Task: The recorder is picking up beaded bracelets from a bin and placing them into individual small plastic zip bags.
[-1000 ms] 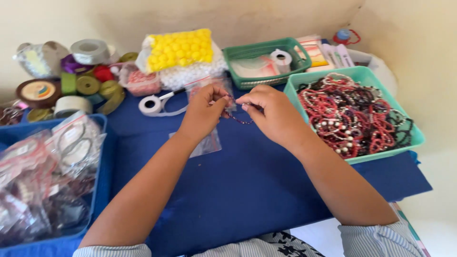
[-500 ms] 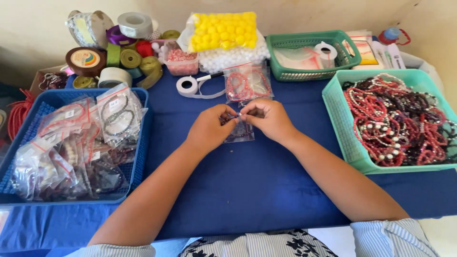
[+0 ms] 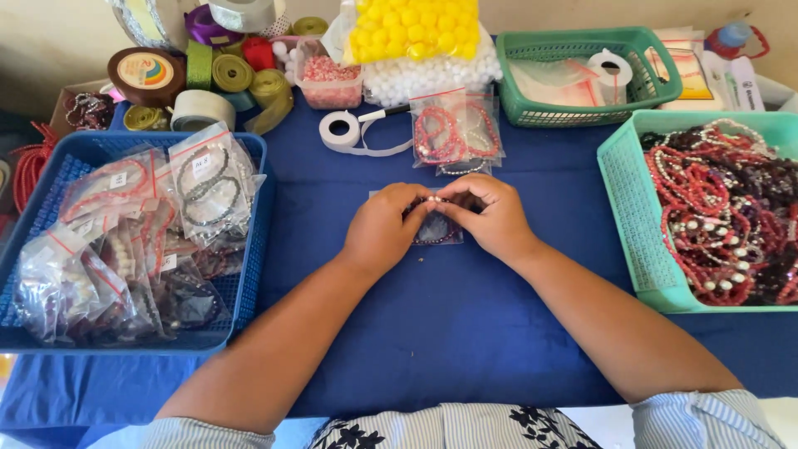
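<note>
My left hand [image 3: 384, 229] and my right hand [image 3: 492, 218] meet over a small clear plastic bag [image 3: 438, 229] lying on the blue cloth. Both pinch its top edge with fingertips. A dark beaded bracelet shows inside the bag. Just beyond my hands lie clear bags of red bead bracelets [image 3: 455, 133].
A blue basket [image 3: 248, 249] of bagged bracelets sits at the left. A teal basket [image 3: 625, 224] of loose red, dark and white bead strings sits at the right. Behind are ribbon rolls [image 3: 199, 75], a tape roll [image 3: 341, 129], yellow and white balls [image 3: 416, 41] and a green basket [image 3: 582, 50].
My hands have come down from mid-air onto the cloth, closer together, and the bracelet is now inside the small bag. The view has tilted down and shifted left.
</note>
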